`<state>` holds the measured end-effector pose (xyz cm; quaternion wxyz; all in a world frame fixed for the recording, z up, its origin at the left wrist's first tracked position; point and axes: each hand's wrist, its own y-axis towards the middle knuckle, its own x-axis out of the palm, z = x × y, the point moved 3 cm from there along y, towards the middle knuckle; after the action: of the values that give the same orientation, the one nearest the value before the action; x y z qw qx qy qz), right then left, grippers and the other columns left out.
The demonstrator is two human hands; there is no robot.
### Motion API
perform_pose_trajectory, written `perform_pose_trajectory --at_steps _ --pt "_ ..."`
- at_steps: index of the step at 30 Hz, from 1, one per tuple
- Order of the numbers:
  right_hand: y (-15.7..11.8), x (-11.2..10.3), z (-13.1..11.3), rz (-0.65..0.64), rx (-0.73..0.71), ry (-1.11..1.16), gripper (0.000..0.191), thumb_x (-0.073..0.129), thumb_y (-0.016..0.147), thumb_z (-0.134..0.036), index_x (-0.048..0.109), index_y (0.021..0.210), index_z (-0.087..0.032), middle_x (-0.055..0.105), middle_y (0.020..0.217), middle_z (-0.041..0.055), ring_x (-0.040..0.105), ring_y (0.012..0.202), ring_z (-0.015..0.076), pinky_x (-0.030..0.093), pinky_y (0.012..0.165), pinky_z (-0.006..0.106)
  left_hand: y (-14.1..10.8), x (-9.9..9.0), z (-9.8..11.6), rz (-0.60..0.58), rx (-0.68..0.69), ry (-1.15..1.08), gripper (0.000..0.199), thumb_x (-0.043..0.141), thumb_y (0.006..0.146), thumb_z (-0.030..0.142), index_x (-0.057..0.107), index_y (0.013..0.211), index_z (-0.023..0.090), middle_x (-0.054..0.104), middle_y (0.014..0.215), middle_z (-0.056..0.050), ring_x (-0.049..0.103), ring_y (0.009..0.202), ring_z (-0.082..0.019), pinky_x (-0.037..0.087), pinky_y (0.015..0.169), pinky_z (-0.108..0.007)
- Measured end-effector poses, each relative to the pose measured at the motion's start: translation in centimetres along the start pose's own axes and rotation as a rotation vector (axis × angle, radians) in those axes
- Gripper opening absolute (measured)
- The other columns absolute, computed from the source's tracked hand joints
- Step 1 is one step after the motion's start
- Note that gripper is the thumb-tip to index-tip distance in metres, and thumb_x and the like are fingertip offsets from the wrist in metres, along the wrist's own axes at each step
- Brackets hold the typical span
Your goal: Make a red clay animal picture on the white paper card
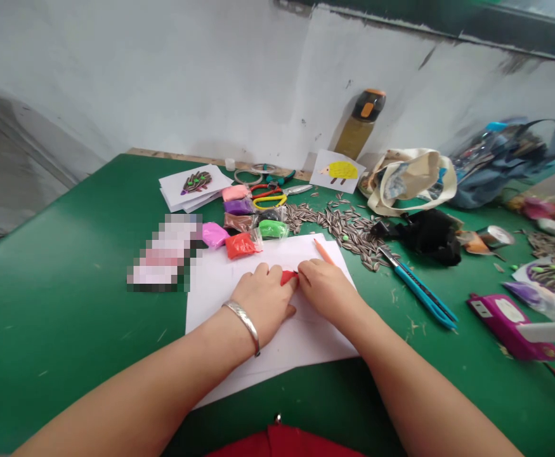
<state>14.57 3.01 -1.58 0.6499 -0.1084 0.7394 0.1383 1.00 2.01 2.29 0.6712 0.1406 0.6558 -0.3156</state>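
White paper sheets (220, 343) lie on the green table under both hands. My left hand (261, 298), with a silver bangle at the wrist, curls its fingers round a piece of red modelling clay (287, 277) on the paper. The fingertips of my right hand (327, 289) are pinched together at the clay's right side. A small dark bit shows there, too small to name. Just beyond the right hand an orange pencil (323, 251) lies on the paper. Bags of red clay (241, 245) and green clay (272, 229) sit at the sheets' far edge.
Sunflower seeds (353, 231) are scattered behind the paper. A blue utility knife (422, 289) lies to the right, near a magenta power strip (510, 324). Scissors (281, 195), a hedgehog drawing (338, 171), a bottle (360, 124) and a cream bag (410, 181) stand or lie towards the wall.
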Motion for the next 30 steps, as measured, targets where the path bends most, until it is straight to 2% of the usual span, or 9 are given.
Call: perform_pose_trajectory --at_steps 2,7,9,14,16,20,24,27,30 --pt "0.1 -0.2 0.1 -0.012 0.023 0.051 0.024 0.041 0.089 -0.013 0.053 0.07 -0.02 0.057 0.068 0.0029 0.056 0.068 0.0172 0.043 0.081 0.03 0.0 0.0 0.0 0.003 -0.002 0.001 0.04 0.057 0.086 0.038 0.055 0.123 0.023 0.058 0.102 -0.011 0.052 0.094 -0.03 0.048 0.074 -0.04" --pt "0.0 -1.4 0.7 0.021 0.109 0.248 0.024 0.044 0.088 -0.013 0.053 0.067 -0.02 0.058 0.064 -0.0008 0.057 0.067 0.0151 0.041 0.085 0.028 0.0 0.2 -0.2 0.009 0.005 -0.009 0.044 0.057 0.086 0.04 0.053 0.127 0.025 0.058 0.103 -0.011 0.052 0.094 -0.029 0.047 0.077 -0.041" --pt "-0.1 -1.5 0.5 0.009 0.1 0.306 0.024 0.045 0.087 -0.012 0.054 0.066 -0.021 0.059 0.063 -0.002 0.057 0.066 0.0144 0.04 0.084 0.028 -0.1 0.2 -0.2 0.009 0.008 -0.017 0.042 0.058 0.085 0.04 0.054 0.124 0.024 0.058 0.103 -0.01 0.052 0.094 -0.029 0.047 0.078 -0.041" --pt "0.1 -0.9 0.2 -0.046 0.123 0.273 0.025 0.044 0.086 -0.013 0.053 0.064 -0.02 0.059 0.063 -0.0007 0.055 0.064 0.0153 0.039 0.069 0.027 -0.1 0.1 -0.2 0.006 0.002 -0.014 0.04 0.058 0.085 0.04 0.056 0.122 0.024 0.058 0.104 -0.01 0.051 0.094 -0.029 0.047 0.078 -0.04" --pt "0.2 -0.9 0.3 -0.044 0.145 0.289 0.023 0.045 0.086 -0.013 0.055 0.067 -0.02 0.06 0.065 -0.0005 0.056 0.065 0.0155 0.038 0.067 0.027 -0.1 0.0 -0.2 0.006 0.003 -0.015 0.041 0.057 0.085 0.039 0.055 0.123 0.024 0.058 0.104 -0.011 0.051 0.094 -0.028 0.047 0.078 -0.039" --pt "0.3 -1.2 0.5 0.008 0.143 0.352 0.023 0.044 0.086 -0.012 0.058 0.07 -0.021 0.06 0.062 -0.0021 0.058 0.065 0.0149 0.04 0.073 0.027 -0.2 -0.1 -0.2 0.003 0.014 -0.027 0.045 0.058 0.085 0.039 0.052 0.126 0.023 0.059 0.104 -0.01 0.051 0.092 -0.027 0.047 0.078 -0.039" --pt "0.5 -0.9 0.2 -0.023 0.138 0.285 0.023 0.045 0.086 -0.014 0.056 0.067 -0.021 0.061 0.064 -0.0006 0.057 0.065 0.0156 0.042 0.076 0.029 -0.2 -0.2 -0.2 0.002 0.009 -0.024 0.045 0.059 0.083 0.038 0.052 0.125 0.023 0.058 0.103 -0.01 0.051 0.093 -0.027 0.047 0.078 -0.038" --pt "0.8 -0.8 0.3 -0.01 0.141 0.297 0.023 0.045 0.085 -0.012 0.055 0.066 -0.021 0.059 0.062 -0.0018 0.057 0.064 0.0147 0.041 0.09 0.031 -0.2 -0.1 -0.2 0.0 0.004 -0.021 0.045 0.059 0.084 0.038 0.052 0.126 0.023 0.058 0.103 -0.01 0.051 0.094 -0.027 0.046 0.078 -0.038" --pt "0.8 -0.8 0.8 0.018 0.146 0.42 0.022 0.045 0.083 -0.012 0.057 0.067 -0.022 0.054 0.054 -0.0061 0.054 0.056 0.0127 0.036 0.1 0.034 -0.3 0.0 -0.2 -0.004 0.008 -0.019 0.046 0.059 0.084 0.039 0.051 0.127 0.023 0.058 0.105 -0.011 0.051 0.093 -0.027 0.046 0.079 -0.038"
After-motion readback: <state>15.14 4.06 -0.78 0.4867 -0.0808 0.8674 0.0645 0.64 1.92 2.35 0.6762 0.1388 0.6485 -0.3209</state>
